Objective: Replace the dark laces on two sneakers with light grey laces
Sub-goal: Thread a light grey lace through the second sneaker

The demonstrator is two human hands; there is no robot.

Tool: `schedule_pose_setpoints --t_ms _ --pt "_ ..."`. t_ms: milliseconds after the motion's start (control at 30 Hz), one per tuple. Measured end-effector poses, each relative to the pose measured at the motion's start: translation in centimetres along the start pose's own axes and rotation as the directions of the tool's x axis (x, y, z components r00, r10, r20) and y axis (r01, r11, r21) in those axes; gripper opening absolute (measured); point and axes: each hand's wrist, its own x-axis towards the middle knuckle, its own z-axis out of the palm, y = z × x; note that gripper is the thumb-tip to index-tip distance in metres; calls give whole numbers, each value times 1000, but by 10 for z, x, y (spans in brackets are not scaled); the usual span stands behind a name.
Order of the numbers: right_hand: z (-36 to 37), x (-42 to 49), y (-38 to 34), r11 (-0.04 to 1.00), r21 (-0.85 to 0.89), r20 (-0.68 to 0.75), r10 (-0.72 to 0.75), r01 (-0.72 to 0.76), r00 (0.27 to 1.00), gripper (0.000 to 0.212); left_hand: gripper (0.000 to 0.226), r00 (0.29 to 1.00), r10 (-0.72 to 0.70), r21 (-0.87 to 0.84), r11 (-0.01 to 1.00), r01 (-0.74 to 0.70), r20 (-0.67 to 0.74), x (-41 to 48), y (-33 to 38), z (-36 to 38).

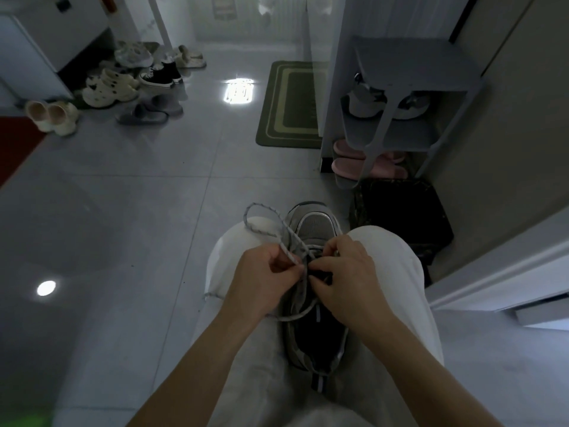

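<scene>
A grey sneaker (314, 224) lies between my knees, toe pointing away, heel toward me. A light grey speckled lace (261, 231) runs through its eyelets and loops out over my left knee. My left hand (261, 280) pinches one strand of that lace beside the tongue. My right hand (345, 275) pinches the lace at the eyelets, fingers curled over the tongue. A loose lace end trails under my left wrist. The second sneaker and the dark laces are not in view.
I sit on a pale tiled floor in white trousers. A dark bag (400, 217) stands right of the sneaker, below a grey shoe rack (409, 97) holding pink slippers (363, 166). A green mat (292, 103) lies ahead; several shoes (129, 84) cluster far left.
</scene>
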Motion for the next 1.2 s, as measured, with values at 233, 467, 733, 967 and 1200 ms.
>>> schedule_pose_setpoints --t_ms 233,467,733,967,1200 --pt "2 0 2 997 74 -18 13 -11 1000 10 19 999 -50 147 988 47 12 0 8 4" --pt "1 -3 -2 994 104 -45 23 -19 999 11 28 965 -176 59 984 168 194 -7 6 3" --pt "-32 -10 4 998 -64 -23 12 -14 1000 11 20 977 -210 35 977 209 24 -7 5 -3" --pt "-42 -7 13 976 -170 -6 135 -134 991 22 27 993 -109 52 992 111 -33 -16 3 8" --pt "-18 0 -19 956 -274 24 -99 102 995 17 28 998 -60 102 993 62 -26 -18 6 7"
